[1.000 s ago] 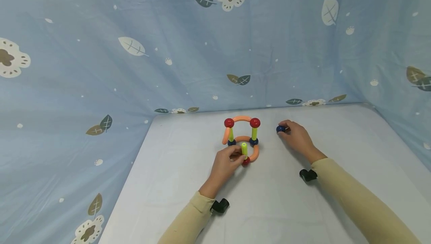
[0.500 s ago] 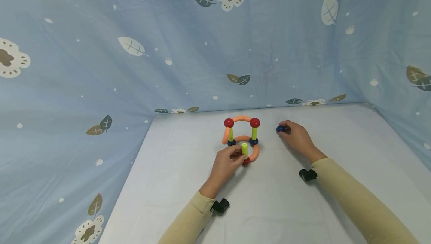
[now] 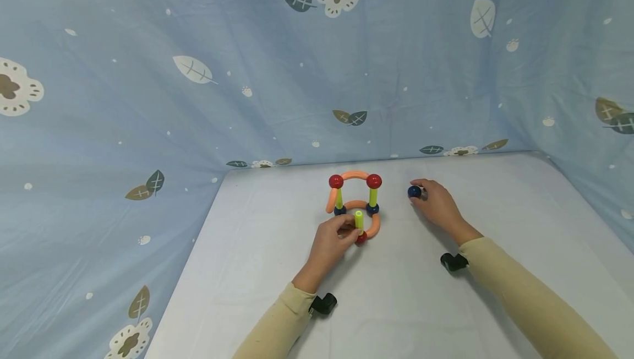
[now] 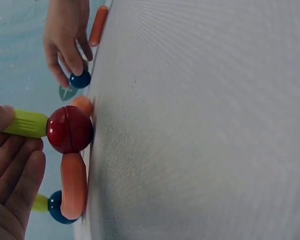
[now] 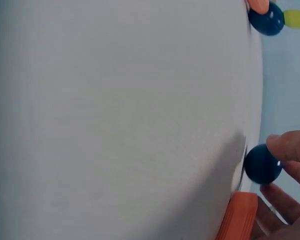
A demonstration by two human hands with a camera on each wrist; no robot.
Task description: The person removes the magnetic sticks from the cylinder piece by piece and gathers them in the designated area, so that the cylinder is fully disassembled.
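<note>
A magnetic stick-and-ball frame stands on the table, with red balls (image 3: 373, 181), dark blue balls (image 3: 372, 208), yellow-green rods and curved orange rods (image 3: 375, 224). At its near corner my left hand (image 3: 331, 239) pinches an upright yellow-green rod (image 4: 29, 124), whose lower end meets a red ball (image 4: 70, 129). To the right of the frame my right hand (image 3: 438, 204) holds a loose blue ball (image 5: 262, 164) between thumb and fingers, close over the table. Beside that ball, under the right hand, lies an orange rod (image 5: 238, 217), hidden in the head view.
The white-covered table (image 3: 257, 271) runs back to a blue patterned curtain (image 3: 277, 72). A curved orange rod (image 3: 331, 201) hangs from the frame's left red ball. Black wrist cameras (image 3: 324, 304) sit under both sleeves.
The blue ball and the fingers of my right hand have shifted slightly to the right and nearer. My left hand keeps its pinch on the yellow-green rod, and the frame stands as before.
</note>
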